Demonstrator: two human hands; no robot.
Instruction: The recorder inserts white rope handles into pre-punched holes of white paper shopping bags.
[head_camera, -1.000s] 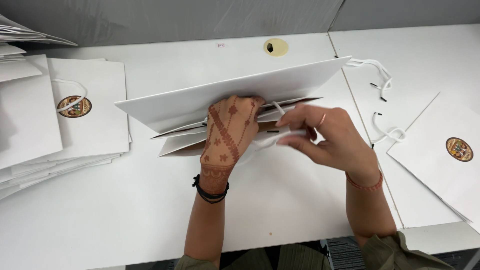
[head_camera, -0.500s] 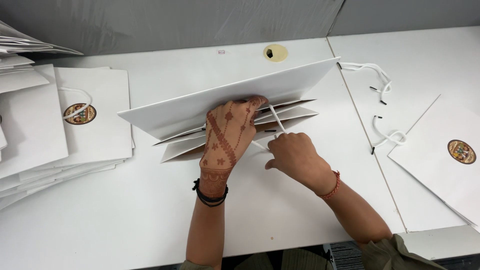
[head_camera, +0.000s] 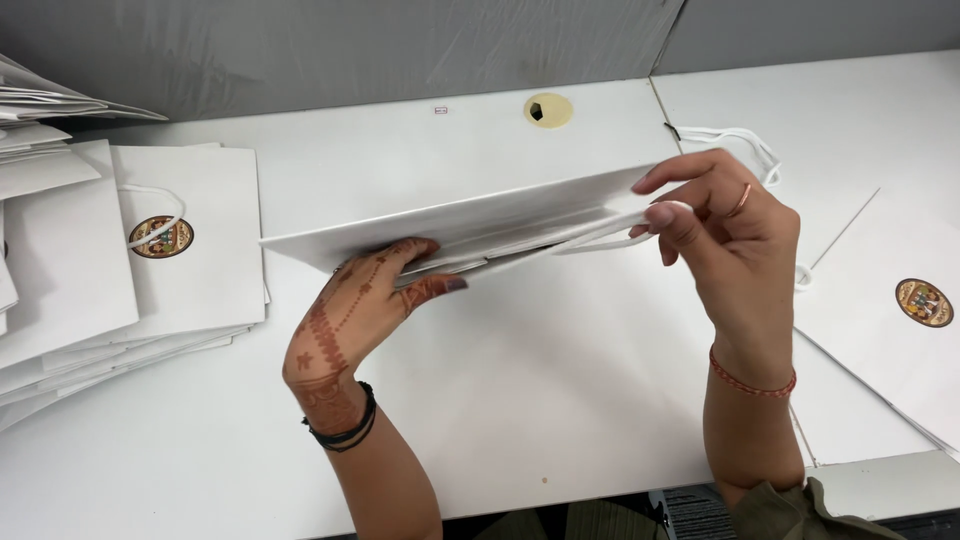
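While the left hand (head_camera: 350, 325) lies palm down near the middle of the white table (head_camera: 520, 400), its fingers reach into the open edge of a flat white paper bag (head_camera: 470, 225), with the thumb below the lower layer and the other fingers tucked between the layers. That hand is loosely curled around the bag's edge rather than spread flat; it carries reddish-brown patterns on its back and dark bands (head_camera: 345, 432) at the wrist. The bag is held just above the table, tilted so its long upper panel faces the camera and runs from the left hand up toward the right.

At the bag's right end, the right hand (head_camera: 725, 240) has its thumb and forefinger pressed together on a white cord handle (head_camera: 605, 238) that loops out from between the layers. Its other fingers are lifted and slightly fanned. A thin ring sits on one finger, and a red thread bracelet (head_camera: 752, 380) circles the wrist.

To the left, a stack of finished bags (head_camera: 110, 290) lies flat, the top ones showing a round coloured sticker (head_camera: 160, 237) and a cord loop. More bags (head_camera: 890, 310) lie at the right, one with a similar sticker, and loose white cords (head_camera: 745, 145) rest beyond the right hand. A round hole (head_camera: 548, 110) sits in the table's far edge.
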